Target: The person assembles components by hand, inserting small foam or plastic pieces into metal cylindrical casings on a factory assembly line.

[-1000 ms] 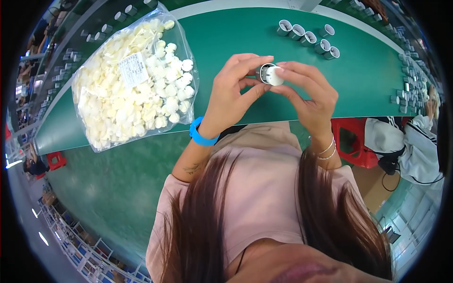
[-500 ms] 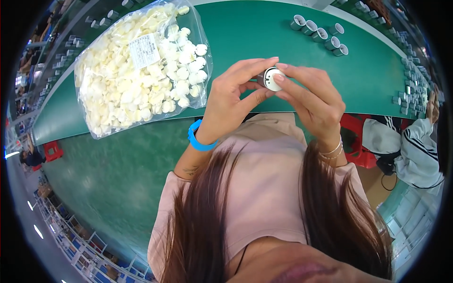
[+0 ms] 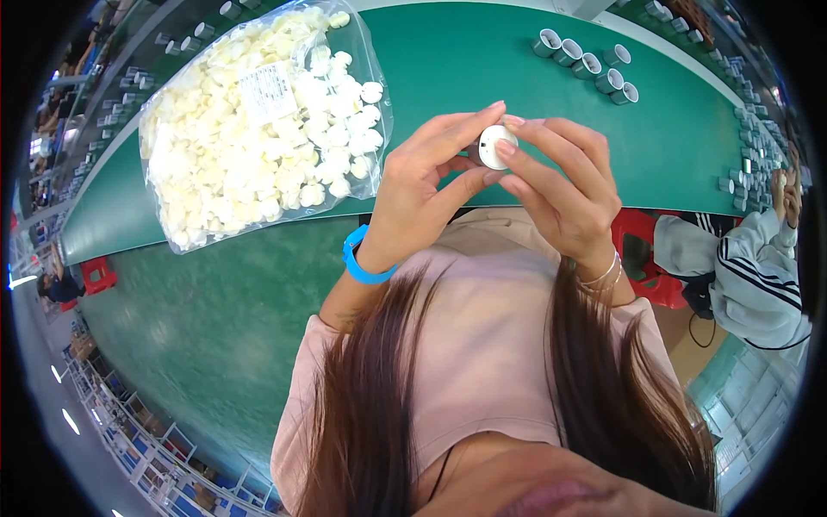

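Observation:
My left hand (image 3: 419,177) is closed around a short dark grey cylinder (image 3: 473,155), thumb below and fingers above. A round white cap (image 3: 493,148) with a small dark slot covers the end turned to the right. My right hand (image 3: 564,177) presses its fingertips on the cap's face and rim. Both hands are just above the near edge of the green table. To their left lies a large clear plastic bag (image 3: 376,164) full of small white plastic parts (image 3: 250,155), some spread toward its right side.
Several open grey cylinders (image 3: 588,65) stand at the back right of the green table (image 3: 448,60). More cylinders (image 3: 745,177) crowd the far right, near a co-worker's hands (image 3: 786,194). Red stools (image 3: 642,258) stand at the right below the table edge.
The cap's dark slots show less than before, and its white face looks fuller. My right hand has shifted slightly left. The co-worker's hands at the far right have moved.

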### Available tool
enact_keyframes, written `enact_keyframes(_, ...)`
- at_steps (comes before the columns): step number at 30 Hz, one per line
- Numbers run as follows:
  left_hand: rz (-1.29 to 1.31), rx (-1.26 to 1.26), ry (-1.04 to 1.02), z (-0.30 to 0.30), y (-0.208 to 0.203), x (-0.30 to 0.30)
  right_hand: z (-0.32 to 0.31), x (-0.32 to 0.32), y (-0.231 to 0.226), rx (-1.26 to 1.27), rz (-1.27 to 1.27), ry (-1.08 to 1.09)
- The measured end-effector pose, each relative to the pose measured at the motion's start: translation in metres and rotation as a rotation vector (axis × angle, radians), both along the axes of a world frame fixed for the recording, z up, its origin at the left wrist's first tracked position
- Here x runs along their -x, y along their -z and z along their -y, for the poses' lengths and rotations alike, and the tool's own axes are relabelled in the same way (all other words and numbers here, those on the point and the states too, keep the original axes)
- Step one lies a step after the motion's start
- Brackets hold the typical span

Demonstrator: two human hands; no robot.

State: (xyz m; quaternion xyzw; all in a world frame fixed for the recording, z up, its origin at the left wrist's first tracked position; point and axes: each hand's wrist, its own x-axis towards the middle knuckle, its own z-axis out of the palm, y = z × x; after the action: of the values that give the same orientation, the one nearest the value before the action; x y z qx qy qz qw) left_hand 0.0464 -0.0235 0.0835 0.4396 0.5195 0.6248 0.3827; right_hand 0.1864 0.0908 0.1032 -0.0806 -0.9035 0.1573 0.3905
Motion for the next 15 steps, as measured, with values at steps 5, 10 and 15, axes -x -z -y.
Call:
enact_keyframes(5,0.032,0.008,0.036,0.0028,-0.0015,-0.0012,-0.0011,-0.0020,-0.0016,-0.024,0.017,-0.014)
enact_keyframes(10,0.055,-0.025,0.022,0.0045,-0.0014,-0.0028,-0.0026,-0.0020,-0.0023,-0.034,-0.037,-0.075)
enact_keyframes(15,0.064,-0.011,0.052,0.0069,0.0009,-0.0010,-0.0070,-0.0041,-0.0072,-0.065,0.013,-0.120)
